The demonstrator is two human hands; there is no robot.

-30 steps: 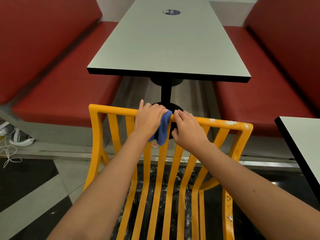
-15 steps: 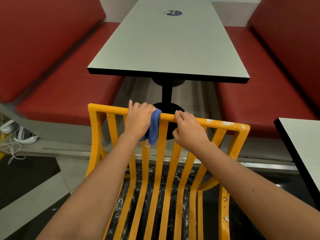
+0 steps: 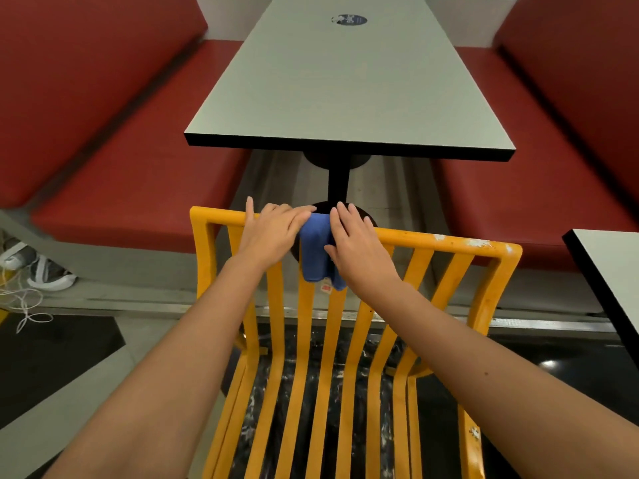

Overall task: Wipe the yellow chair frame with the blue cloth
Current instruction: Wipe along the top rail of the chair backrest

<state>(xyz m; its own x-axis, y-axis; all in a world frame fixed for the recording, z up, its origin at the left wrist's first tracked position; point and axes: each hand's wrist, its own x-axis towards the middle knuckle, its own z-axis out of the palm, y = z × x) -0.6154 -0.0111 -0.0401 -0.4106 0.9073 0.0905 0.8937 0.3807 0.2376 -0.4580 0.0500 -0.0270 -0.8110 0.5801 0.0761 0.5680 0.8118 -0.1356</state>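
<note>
The yellow chair frame stands in front of me, its back slats running down toward the bottom edge. The blue cloth hangs draped over the top rail near its middle, a small tag at its lower hem. My left hand lies flat on the rail just left of the cloth, straight fingertips touching the cloth's top edge. On the other side my right hand rests with fingers straight, thumb lying against the cloth's right side. White chipped spots show on the rail's right part.
A grey table on a black post stands just beyond the chair, between two red benches. A second table's corner juts in at the right. Shoes and a white cable lie on the floor at left.
Both hands have uncurled from gripping the rail and cloth and now lie flat. The cloth hangs loose over the rail between them, more of it showing.
</note>
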